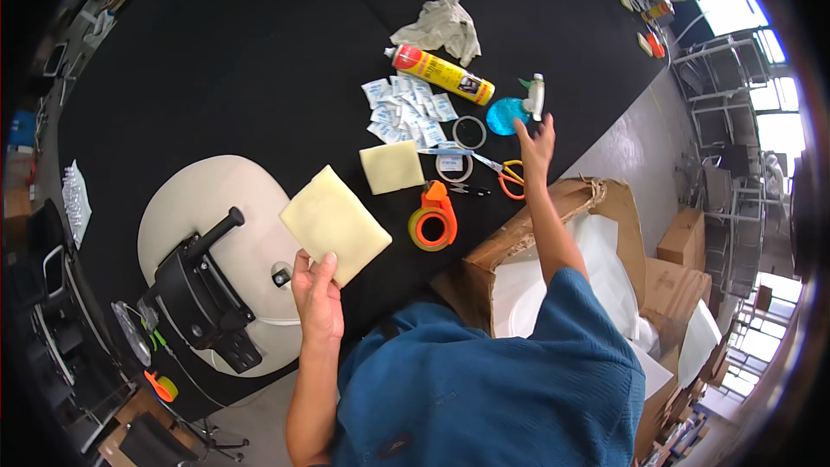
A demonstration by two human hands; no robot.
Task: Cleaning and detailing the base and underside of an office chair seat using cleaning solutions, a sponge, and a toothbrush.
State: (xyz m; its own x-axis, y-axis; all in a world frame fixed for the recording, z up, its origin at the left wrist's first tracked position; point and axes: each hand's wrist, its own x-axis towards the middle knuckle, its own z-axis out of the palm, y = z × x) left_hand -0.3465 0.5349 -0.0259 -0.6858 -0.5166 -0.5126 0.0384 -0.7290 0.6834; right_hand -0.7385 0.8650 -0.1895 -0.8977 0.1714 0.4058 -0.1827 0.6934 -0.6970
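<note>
My left hand [320, 294] pinches a pale yellow square sponge [337, 227] by its lower edge, thumb on top, holding it up over the black-covered table. Farther off, my right hand [537, 149] reaches out with thumb and fingers apart. Its fingertips are close to a spray bottle [507, 116] with blue liquid and a white-and-green trigger head; whether they touch it I cannot tell. A second yellow sponge [392, 167] lies flat on the table between my hands. Below it sits an orange tape dispenser [433, 218] with a roll of tape.
Past the sponges lie white sachets [406, 111], a yellow-and-red spray can [443, 74], a crumpled cloth [441, 28], tape rolls [469, 131] and orange-handled scissors [510, 177]. A beige seat part with a black mechanism [203, 294] rests at left. An open cardboard box [497, 251] stands right.
</note>
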